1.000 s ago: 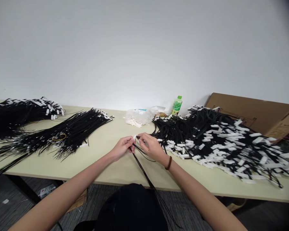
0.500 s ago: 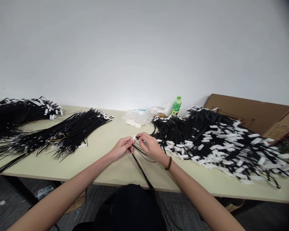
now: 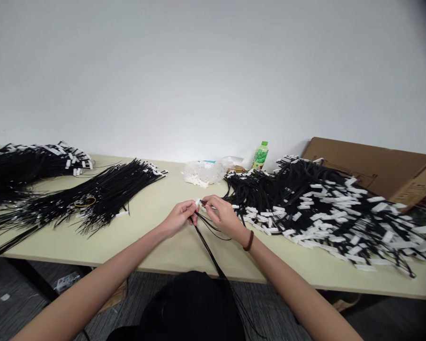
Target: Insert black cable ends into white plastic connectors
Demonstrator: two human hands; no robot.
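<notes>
My left hand (image 3: pixel 182 216) is closed, pinching a small white connector (image 3: pixel 198 202) between thumb and fingers. Several thin black cables (image 3: pixel 211 255) run from under its fingers down over the table edge toward my lap. Close beside it, my right hand (image 3: pixel 220 211) is closed with its fingertips on the end of a black cable (image 3: pixel 203 202) at the white connector. Whether the cable end sits inside the connector is too small to tell. More black cable loops below my right palm.
A large heap of black cables with white tags (image 3: pixel 326 213) covers the right side, before a cardboard box (image 3: pixel 372 166). Cable bundles (image 3: pixel 120 189) lie left. A clear bag of white pieces (image 3: pixel 202 173) and a green-capped bottle (image 3: pixel 260 155) stand behind my hands on the table (image 3: pixel 156 258).
Almost nothing differs. My right fingertips have shifted very slightly at the white connector, and both hands stay in the same place.
</notes>
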